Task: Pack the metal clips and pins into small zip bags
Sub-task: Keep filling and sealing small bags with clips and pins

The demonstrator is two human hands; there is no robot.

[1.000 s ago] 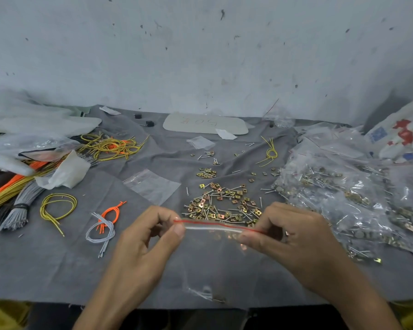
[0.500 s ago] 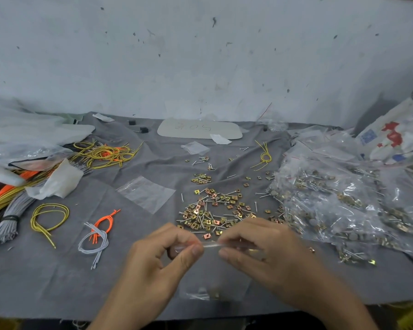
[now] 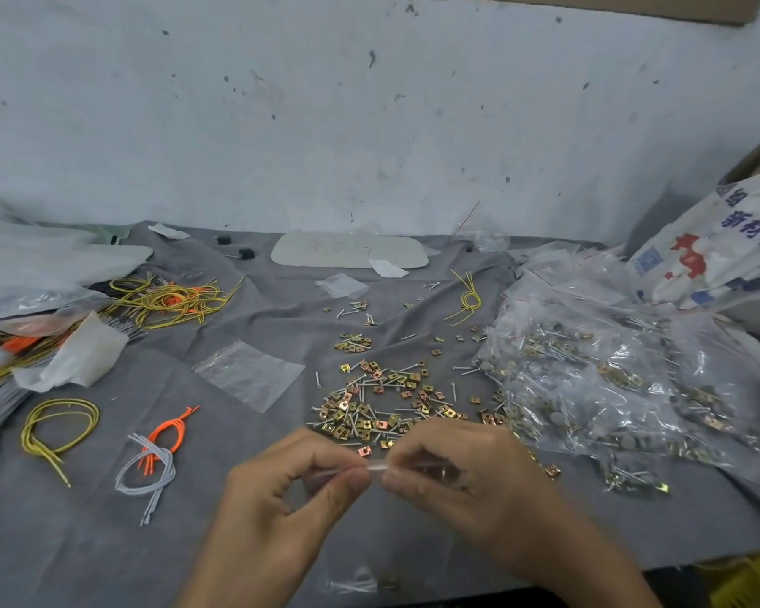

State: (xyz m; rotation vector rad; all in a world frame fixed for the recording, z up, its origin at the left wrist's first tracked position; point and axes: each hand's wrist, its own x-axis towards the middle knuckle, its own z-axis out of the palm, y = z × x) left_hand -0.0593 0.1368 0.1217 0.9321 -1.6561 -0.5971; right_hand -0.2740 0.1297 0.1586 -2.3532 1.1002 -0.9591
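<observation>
Zip bag (image 3: pixel 375 466): seal strip held level, long axis from 9 to 3 o'clock; body hung toward 6 o'clock.
Left hand (image 3: pixel 290 489): strip pinched at its 9 o'clock end.
Right hand (image 3: pixel 466 480): strip pinched at its 3 o'clock end, equally near.
Clips and pins (image 3: pixel 378 408): heaped on tabletop (image 3: pixel 106 541), at 12 o'clock from the hands.

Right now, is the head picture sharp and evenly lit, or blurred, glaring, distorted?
Head view: light is soft and even, shadows faint; glare glints on the heap of clear filled plastic bags; left hand, right hand and the small clear zip bag they pinch are slightly blurred; edges look stretched by the wide lens.
</observation>
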